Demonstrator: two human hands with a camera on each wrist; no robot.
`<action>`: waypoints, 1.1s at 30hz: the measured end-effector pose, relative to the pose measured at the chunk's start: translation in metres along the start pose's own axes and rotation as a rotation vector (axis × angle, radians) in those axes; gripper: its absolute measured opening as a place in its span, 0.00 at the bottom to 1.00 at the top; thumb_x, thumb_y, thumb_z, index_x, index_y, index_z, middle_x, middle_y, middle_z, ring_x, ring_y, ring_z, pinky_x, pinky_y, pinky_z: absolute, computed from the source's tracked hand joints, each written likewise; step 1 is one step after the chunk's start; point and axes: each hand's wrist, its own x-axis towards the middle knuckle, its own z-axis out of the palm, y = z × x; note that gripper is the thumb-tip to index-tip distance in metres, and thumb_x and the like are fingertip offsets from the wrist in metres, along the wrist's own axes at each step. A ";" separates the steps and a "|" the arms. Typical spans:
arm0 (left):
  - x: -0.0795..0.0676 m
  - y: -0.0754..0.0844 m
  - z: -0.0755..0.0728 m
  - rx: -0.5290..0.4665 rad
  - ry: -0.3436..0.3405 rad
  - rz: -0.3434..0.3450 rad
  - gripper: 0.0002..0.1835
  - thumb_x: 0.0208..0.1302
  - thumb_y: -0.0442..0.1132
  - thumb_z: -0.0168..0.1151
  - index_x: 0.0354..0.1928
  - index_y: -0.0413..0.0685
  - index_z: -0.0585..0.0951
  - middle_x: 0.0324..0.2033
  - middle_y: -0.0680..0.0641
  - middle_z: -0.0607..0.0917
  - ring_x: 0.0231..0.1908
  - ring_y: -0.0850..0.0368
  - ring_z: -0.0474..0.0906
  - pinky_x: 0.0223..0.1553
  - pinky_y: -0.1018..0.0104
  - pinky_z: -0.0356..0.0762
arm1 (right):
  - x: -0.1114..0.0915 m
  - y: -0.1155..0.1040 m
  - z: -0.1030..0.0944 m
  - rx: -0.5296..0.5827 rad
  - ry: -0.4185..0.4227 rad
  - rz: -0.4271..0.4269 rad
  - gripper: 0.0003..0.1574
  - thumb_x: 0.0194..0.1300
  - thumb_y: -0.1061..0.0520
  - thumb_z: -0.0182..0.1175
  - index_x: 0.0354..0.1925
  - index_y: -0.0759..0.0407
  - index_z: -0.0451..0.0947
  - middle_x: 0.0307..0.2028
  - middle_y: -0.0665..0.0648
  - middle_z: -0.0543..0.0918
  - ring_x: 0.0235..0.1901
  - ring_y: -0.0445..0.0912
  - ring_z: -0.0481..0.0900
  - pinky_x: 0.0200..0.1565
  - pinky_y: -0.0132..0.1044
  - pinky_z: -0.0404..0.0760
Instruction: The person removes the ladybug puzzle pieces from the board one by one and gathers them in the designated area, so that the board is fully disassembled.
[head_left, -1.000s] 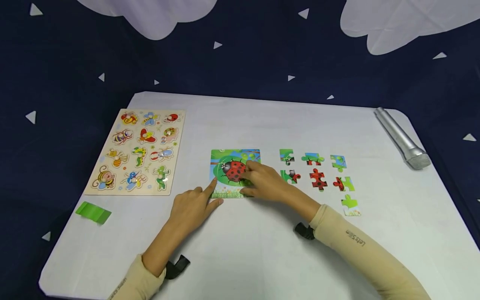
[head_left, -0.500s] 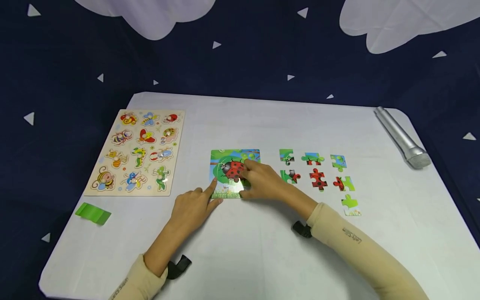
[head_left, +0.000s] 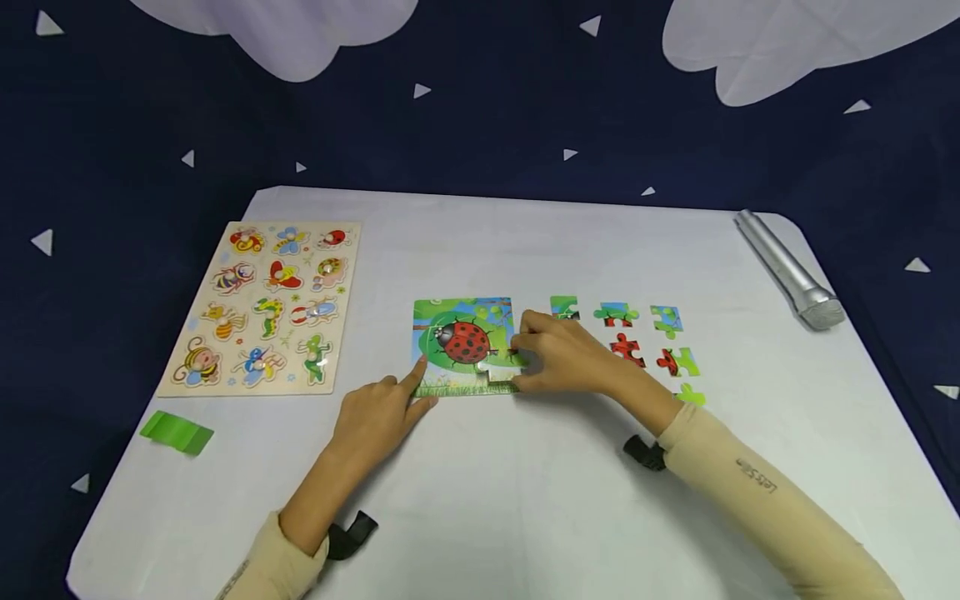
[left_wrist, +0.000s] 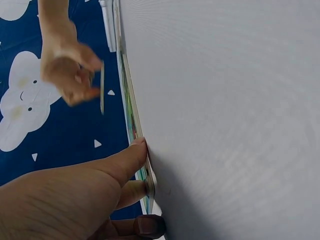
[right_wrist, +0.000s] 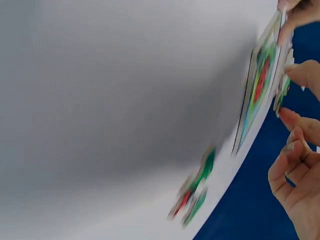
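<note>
A ladybug jigsaw puzzle point(head_left: 456, 310) lies in its flat tray in the middle of the table, with a pale gap at its lower right. My left hand point(head_left: 371, 417) holds its lower left corner between index finger and thumb. In the left wrist view the thumb lies along the tray's edge. Just off the puzzle's right side, my right hand point(head_left: 566, 354) pinches a puzzle piece point(right_wrist: 282, 95) between thumb and finger. The left wrist view shows that piece edge-on, raised; its picture is mostly hidden by the fingers.
Loose puzzle pieces point(head_left: 627, 348) lie in rows to the right, some behind my right hand. A wooden insect peg puzzle point(head_left: 266, 292) sits at left, with a green folded strip point(head_left: 177, 432) below it. A silver microphone-like object point(head_left: 787, 271) rests at back right.
My right hand has moved rightward from the puzzle's lower right with a piece between its fingers, uncovering a gap there. My left hand stays at the corner; the head view has shifted slightly.
</note>
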 end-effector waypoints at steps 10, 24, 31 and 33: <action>0.001 -0.002 -0.003 -0.045 -0.003 0.003 0.32 0.65 0.56 0.64 0.67 0.49 0.75 0.26 0.41 0.85 0.20 0.53 0.76 0.18 0.61 0.68 | -0.090 0.034 -0.020 0.021 0.031 0.094 0.23 0.44 0.52 0.78 0.41 0.59 0.87 0.33 0.47 0.71 0.30 0.36 0.64 0.30 0.29 0.67; 0.001 -0.004 -0.005 -0.098 0.054 -0.006 0.32 0.60 0.53 0.71 0.63 0.47 0.79 0.21 0.47 0.80 0.17 0.59 0.66 0.18 0.64 0.63 | -0.150 0.056 -0.020 -0.025 0.069 0.151 0.25 0.41 0.53 0.78 0.40 0.61 0.87 0.33 0.45 0.71 0.30 0.33 0.64 0.30 0.29 0.68; 0.003 -0.003 -0.005 -0.103 0.076 -0.012 0.38 0.58 0.55 0.71 0.67 0.45 0.75 0.34 0.39 0.88 0.21 0.54 0.76 0.19 0.62 0.68 | -0.142 0.054 -0.019 -0.026 0.011 0.195 0.34 0.43 0.47 0.79 0.48 0.61 0.84 0.33 0.47 0.68 0.29 0.34 0.62 0.28 0.27 0.64; 0.003 -0.003 -0.004 -0.098 0.070 -0.020 0.39 0.58 0.56 0.71 0.68 0.43 0.74 0.36 0.37 0.88 0.22 0.52 0.79 0.18 0.61 0.68 | -0.131 0.050 -0.019 -0.011 0.004 0.191 0.35 0.45 0.45 0.78 0.49 0.61 0.84 0.34 0.48 0.69 0.29 0.35 0.62 0.28 0.27 0.64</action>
